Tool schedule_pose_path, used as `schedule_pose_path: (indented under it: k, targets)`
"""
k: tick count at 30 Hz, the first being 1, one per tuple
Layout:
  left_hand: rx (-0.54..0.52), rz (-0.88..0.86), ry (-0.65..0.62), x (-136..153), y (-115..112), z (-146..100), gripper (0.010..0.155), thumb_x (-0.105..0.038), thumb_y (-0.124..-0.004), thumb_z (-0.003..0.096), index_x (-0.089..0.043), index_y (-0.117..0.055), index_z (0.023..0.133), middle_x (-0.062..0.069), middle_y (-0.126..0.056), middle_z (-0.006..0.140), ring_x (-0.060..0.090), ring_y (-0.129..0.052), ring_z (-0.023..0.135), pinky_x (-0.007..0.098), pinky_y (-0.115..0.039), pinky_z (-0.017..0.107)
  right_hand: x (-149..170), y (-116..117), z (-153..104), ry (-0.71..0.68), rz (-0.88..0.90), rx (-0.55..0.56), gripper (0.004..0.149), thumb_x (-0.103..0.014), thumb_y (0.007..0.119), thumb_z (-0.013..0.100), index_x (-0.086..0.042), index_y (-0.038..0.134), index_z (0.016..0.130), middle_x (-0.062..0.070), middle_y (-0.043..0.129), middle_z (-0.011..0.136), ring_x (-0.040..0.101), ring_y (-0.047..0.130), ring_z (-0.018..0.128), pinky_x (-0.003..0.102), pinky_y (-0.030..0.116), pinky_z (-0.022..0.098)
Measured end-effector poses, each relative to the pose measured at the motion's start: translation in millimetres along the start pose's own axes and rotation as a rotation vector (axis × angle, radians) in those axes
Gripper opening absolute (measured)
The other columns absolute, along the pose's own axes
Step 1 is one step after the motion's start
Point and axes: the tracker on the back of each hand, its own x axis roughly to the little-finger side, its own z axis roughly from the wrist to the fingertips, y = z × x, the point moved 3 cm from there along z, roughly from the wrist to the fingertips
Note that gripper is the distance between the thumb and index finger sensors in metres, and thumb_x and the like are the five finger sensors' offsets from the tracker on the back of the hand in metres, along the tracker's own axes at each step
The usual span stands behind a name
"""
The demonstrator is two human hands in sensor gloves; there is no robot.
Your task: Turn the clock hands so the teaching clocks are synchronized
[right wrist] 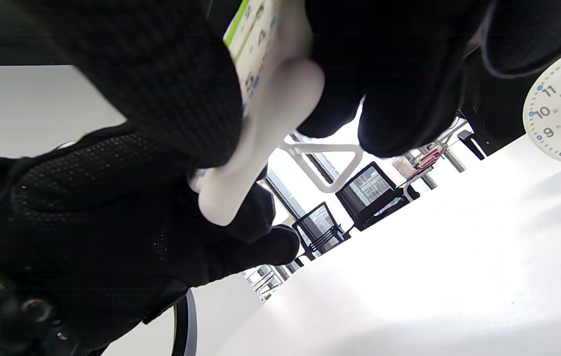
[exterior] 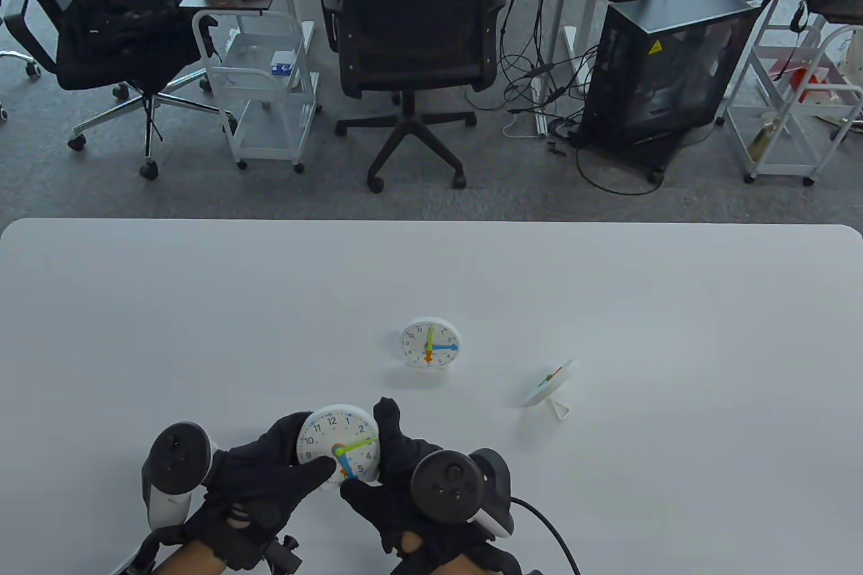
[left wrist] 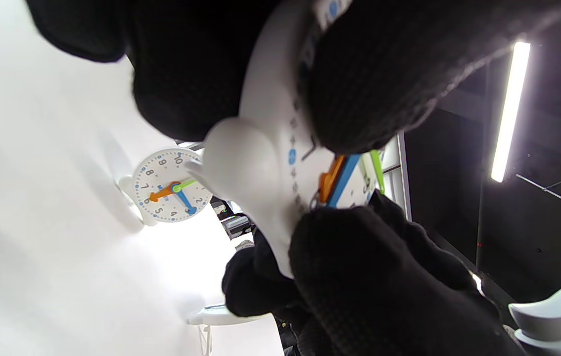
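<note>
Counter [exterior: 202, 305] space near the front edge is taken by the held clock [exterior: 339, 445], gripped face-up between both hands. Farther off and slightly rightward, the reference clock [exterior: 430, 345] is stood upright; a third clock [exterior: 554, 384] is seen edge-on. The rim is clasped by the left hand [exterior: 270, 487], while the blue hand [exterior: 346, 465] is apparently pinched by the right hand [exterior: 398, 474], the nearer one.

Your left hand [exterior: 270, 474] curled low at near table edge, fingers wrapped, thumb across front. Your right hand [exterior: 404, 467] close beside it, thumb raised, fingertips [exterior: 355, 493] pinching inward.
</note>
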Motion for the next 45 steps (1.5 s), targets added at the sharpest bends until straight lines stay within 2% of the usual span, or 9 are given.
schedule_pose_path:
  k: [16, 33, 45]
  targets:
    - [0.006, 0.007, 0.002, 0, -2, 1, 0.063, -0.040, -0.098, 0.0443, -0.016, -0.069, 0.095, 0.001, -0.098, 0.073, 0.032, -0.102, 0.055, 0.067, -0.069, 0.058, 2, -2, 1, -0.003, 0.020, -0.015, 0.092, -0.036, 0.089, 0.046, 0.019, 0.038, 0.099, 0.013, 0.085, 0.073, 0.036, 0.096, 0.055, 0.069, 0.068, 0.051]
    - [0.006, 0.008, 0.004, 1, -1, 1, 0.063, -0.040, -0.097, 0.0443, -0.017, -0.069, 0.096, 0.001, -0.099, 0.073, 0.033, -0.102, 0.056, 0.067, -0.069, 0.058, 3, -6, 0, -0.006, 0.049, 0.020, 0.077, -0.030, 0.084, 0.047, 0.017, 0.051, 0.098, 0.014, 0.090, 0.070, 0.035, 0.099, 0.052, 0.067, 0.070, 0.050]
    - [0.004, 0.024, -0.016, -1, -2, 1, 0.062, -0.040, -0.097, 0.0445, -0.017, -0.069, 0.096, 0.001, -0.098, 0.074, 0.033, -0.102, 0.056, 0.067, -0.069, 0.058, 5, -13, -1, 0.001, 0.078, 0.077, 0.063, -0.030, 0.079, 0.048, 0.013, 0.066, 0.093, 0.014, 0.094, 0.065, 0.035, 0.102, 0.047, 0.066, 0.073, 0.048]
